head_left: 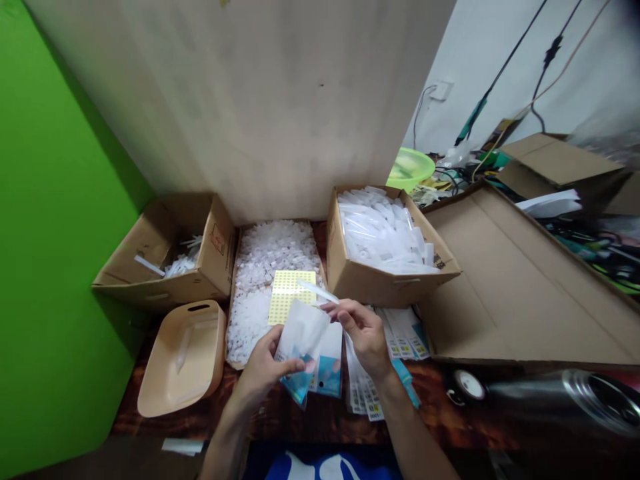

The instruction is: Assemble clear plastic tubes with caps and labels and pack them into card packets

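My left hand (265, 367) grips a clear plastic packet (303, 330) with a white and blue print, its thumb lying across the front. Pinched in the fingers of my right hand (366, 333) is a slim, whitish translucent stick (318, 291), pointing left above the packet's top. Behind the packet, a yellow sticker sheet (293, 288) rests on a shallow carton (231, 300) full of small white pieces. Another blue and white packet (330, 370) lies under my hands. Fanned printed packets (369, 400) lie beneath my right wrist, partly hidden by it.
An open cardboard box (350, 280) heaped with translucent white pieces stands behind my right hand. To the left are another box (150, 293) with white sticks and a beige bin (150, 393). A large cardboard tray (500, 300), a round dial (470, 385) and a metal flask (535, 397) occupy the right.
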The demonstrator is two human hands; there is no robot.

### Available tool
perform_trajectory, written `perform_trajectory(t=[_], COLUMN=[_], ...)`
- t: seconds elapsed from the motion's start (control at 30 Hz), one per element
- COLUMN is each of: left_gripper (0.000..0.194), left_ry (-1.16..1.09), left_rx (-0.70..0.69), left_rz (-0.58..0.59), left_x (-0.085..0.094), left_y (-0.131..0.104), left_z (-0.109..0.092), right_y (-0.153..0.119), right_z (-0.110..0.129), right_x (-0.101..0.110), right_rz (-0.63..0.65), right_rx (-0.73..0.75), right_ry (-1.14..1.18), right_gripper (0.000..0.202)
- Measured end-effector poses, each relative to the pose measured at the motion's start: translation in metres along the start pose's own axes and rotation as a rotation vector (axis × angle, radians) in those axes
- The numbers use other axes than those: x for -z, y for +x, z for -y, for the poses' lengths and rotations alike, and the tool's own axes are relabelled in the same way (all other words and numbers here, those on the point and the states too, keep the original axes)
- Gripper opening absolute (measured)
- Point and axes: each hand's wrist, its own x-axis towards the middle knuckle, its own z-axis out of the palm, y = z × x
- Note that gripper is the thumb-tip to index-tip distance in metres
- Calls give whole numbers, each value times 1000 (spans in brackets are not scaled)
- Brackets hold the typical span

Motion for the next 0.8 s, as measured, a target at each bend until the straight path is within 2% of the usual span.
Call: perform_trajectory(t=[0.07,0.17,0.3,0.43,0.47,0.57,0.63,0.8], left_gripper=[58,59,59,60,60,62,64,64], left_ry=[8,41,90,135,139,141,143,175], left_rx=[16,21,25,12,6,-5,-7,-6], left_rz=[8,52,78,81,80,82,88,102], left_x=[1,4,5,4,3,2,2,1], left_y=[1,1,0,0,0,0,0,-2], left_z=[0,-5,-11,-12,-11,-11,-12,-14], right_y=[-3,-6,-6,-7,-9,-12,-14,-16], right_z=[-1,1,4,4,3,0,0,0], right_x=[5,11,14,11,10,7,6,8], right_rz=[100,171,196,345,339,167,116,304], right_rx=[23,52,76,44,27,-12,-26,-85], right_ry=[-12,-58,-148,-180,-165,-103,-110,-170], right_gripper=[42,49,43,43,42,40,42,46])
